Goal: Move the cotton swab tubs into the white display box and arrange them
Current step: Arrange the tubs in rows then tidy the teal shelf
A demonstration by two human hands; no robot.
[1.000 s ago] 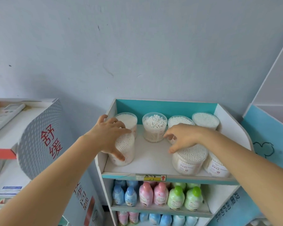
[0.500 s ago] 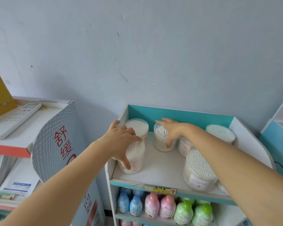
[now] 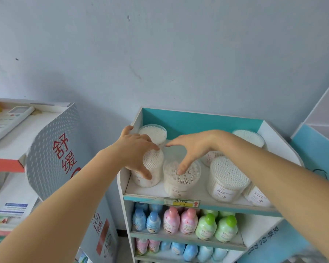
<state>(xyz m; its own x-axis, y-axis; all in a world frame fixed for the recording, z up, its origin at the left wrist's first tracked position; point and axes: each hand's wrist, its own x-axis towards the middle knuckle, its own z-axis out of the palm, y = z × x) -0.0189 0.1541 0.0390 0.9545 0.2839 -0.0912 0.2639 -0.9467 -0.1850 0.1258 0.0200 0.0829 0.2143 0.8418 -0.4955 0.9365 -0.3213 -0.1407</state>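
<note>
The white display box [image 3: 136, 121] with a teal back wall holds several clear cotton swab tubs. My left hand [image 3: 136, 151] grips the front-left tub [image 3: 153, 174] from above. My right hand [image 3: 191, 149] reaches over the front-middle tub [image 3: 180, 184], thumb on its top and fingers behind it. A large tub [image 3: 226, 180] stands at the front right, with another [image 3: 256, 195] partly hidden by my right arm. Tubs also stand at the back left [image 3: 153, 130] and back right [image 3: 248, 136], and one [image 3: 211, 158] sits half hidden behind my right hand.
A yellow price label [image 3: 181, 202] is on the shelf's front edge. Blue, pink and green bottles [image 3: 188, 221] fill the shelves below. A grey stand with red characters [image 3: 53, 147] is at the left, a remote control [image 3: 10, 118] on top. A blue panel [image 3: 315, 149] is at the right.
My right hand has brought the middle tub from the back row forward, next to the tub in my left hand. My left hand stays on its tub.
</note>
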